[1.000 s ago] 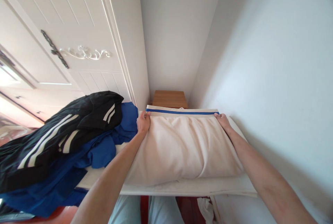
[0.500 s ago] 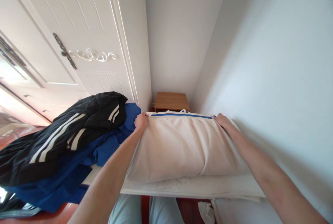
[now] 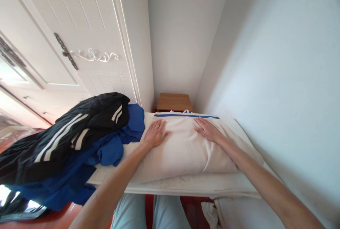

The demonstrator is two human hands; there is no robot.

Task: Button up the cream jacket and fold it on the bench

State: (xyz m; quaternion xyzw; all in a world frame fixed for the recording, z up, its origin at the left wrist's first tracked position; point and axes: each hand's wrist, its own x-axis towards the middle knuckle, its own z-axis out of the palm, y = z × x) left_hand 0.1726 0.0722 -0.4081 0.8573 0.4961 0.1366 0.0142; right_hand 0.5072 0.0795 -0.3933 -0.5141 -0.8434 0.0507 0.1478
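Note:
A cream-white garment with a blue stripe along its far edge lies spread over a white padded board that looks like an ironing board. My left hand rests palm down on the cloth's left part, fingers stretched out, a ring on one finger. Flat on the right part of the cloth is my right hand, its fingers extended and pointing inward. Both hands touch the fabric and grip nothing. The cloth shows soft folds near its right side.
Left of the cloth is a heap of clothes: a black garment with white stripes over blue cloth. A white wardrobe stands at left, a wall at right. Behind is a small wooden cabinet.
Both hands have let go of the garment's far corners. They have moved inward and nearer to me, and now lie flat on the cloth.

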